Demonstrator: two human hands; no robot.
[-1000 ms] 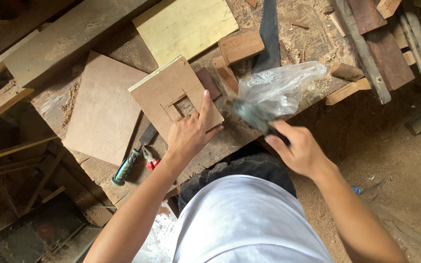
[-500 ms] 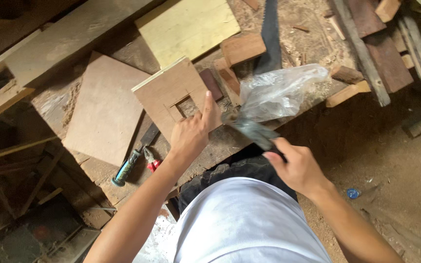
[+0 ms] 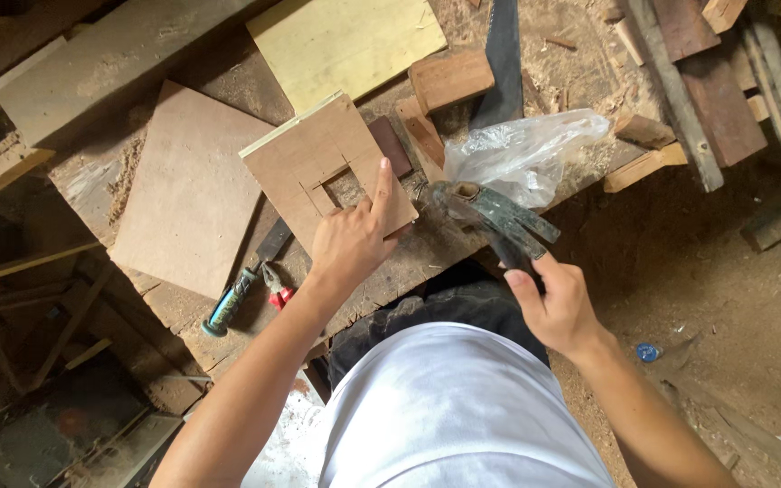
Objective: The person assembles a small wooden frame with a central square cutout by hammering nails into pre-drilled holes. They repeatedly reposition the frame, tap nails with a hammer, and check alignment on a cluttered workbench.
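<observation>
I am seeing little free room on the tabletop (image 3: 463, 239). The clear plastic bag (image 3: 522, 154) and the wooden blocks (image 3: 449, 79) are crowding the far side beyond the right hand (image 3: 558, 303). The large flat board (image 3: 187, 190) is blocking the left side. The tools (image 3: 250, 289) are lying near the left hand (image 3: 350, 239).

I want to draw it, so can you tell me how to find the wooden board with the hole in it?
Start at the long dusty workbench across the top of the picture. Near its front edge, the left hand presses on a light brown board, just left of a clear plastic bag. It alone has a square hole cut in it; the bigger boards beside it are whole.
</observation>
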